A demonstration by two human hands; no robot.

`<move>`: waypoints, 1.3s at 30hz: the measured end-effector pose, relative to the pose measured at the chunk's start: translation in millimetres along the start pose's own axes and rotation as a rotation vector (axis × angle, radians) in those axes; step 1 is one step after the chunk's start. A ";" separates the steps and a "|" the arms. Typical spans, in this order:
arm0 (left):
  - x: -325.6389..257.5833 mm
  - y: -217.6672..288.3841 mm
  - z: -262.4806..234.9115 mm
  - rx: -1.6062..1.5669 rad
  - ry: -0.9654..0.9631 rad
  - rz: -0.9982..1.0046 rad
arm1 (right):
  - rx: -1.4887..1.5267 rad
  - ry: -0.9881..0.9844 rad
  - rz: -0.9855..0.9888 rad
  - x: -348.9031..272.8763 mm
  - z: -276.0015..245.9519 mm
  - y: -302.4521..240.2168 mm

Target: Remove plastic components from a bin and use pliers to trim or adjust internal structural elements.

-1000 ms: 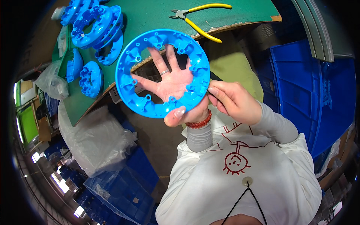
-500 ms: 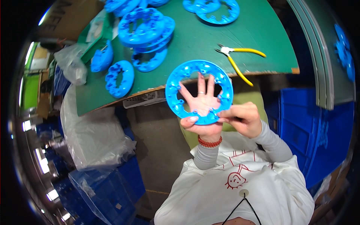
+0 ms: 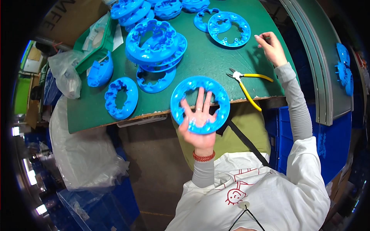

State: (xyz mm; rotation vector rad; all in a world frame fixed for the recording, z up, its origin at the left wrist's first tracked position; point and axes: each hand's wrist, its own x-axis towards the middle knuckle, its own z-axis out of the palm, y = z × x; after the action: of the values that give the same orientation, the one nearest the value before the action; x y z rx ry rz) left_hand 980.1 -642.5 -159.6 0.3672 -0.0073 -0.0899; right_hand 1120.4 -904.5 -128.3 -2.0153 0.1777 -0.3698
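My left hand [image 3: 199,138] holds a round blue plastic ring [image 3: 177,107] just off the table's near edge. Its thumb rests on the rim, and its spread fingers show through the ring's notched opening. Over the right part of the table is my right hand [image 3: 273,50], away from that ring, with loosely bent fingers somewhat apart and nothing visible in them. Two blue rings lie overlapped to its left, the front one [image 3: 246,36] close to the fingertips. Below it, diagonal cutters [image 3: 246,79] with yellow handles lie on the green table, jaws pointing left.
Stacked blue rings [image 3: 135,57] and a single ring [image 3: 131,104] occupy the table's left side. A curved blue part [image 3: 102,73] leans by a green tray [image 3: 83,67]. Plastic bags [image 3: 88,154] hang at left. A metal rail [image 3: 320,77] and blue crates [image 3: 285,134] are at right.
My right hand has let go of the ring's edge and moved up and right over the table. My left hand still holds the ring, now slightly lower in view and tilted differently.
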 end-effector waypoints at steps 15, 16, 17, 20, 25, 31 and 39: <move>7.6 -3.2 39.7 0.131 -0.084 0.226 | 0.210 -0.552 -0.068 -179.7 10.2 -97.7; 5.7 -3.8 44.7 0.165 -0.071 0.277 | 0.147 -0.536 -0.147 -188.3 13.5 -93.5; 4.3 -4.5 46.7 0.199 -0.062 0.329 | 0.083 -0.516 -0.227 -195.7 18.7 -89.1; 0.5 -6.7 46.8 0.265 -0.091 0.375 | 0.118 -0.503 -0.220 -210.2 25.4 -87.7; -5.0 -7.8 47.6 0.290 -0.122 0.413 | 0.129 -0.505 -0.206 -218.3 31.0 -84.2; -6.6 -9.7 50.8 0.308 -0.113 0.404 | 0.129 -0.515 -0.158 -216.9 26.0 -86.4; -6.8 -11.3 49.5 0.314 -0.108 0.410 | 0.155 -0.511 -0.136 -218.7 29.7 -84.1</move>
State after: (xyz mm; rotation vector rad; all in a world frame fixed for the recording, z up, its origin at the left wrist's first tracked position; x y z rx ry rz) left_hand 971.2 -670.1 -117.4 0.6673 -0.2043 0.3006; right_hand 921.5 -779.1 -105.8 -1.9057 -0.2982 0.0540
